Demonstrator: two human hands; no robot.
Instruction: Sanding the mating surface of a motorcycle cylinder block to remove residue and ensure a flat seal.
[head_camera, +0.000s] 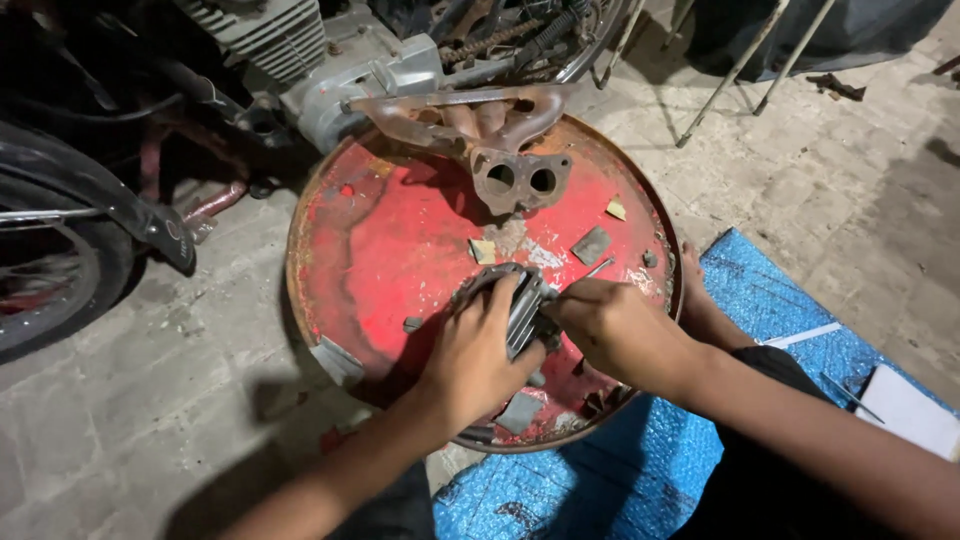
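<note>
On the round red metal drum lid (380, 240), left hand (478, 352) clamps a grey ribbed metal part (520, 305); right hand (612, 325), at three o'clock, pinches perhaps a thin tool.

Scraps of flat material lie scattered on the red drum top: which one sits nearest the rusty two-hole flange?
The small pale scrap just below the flange, left of the larger grey square scrap; the others lie farther away, near the drum top's rim.
</note>
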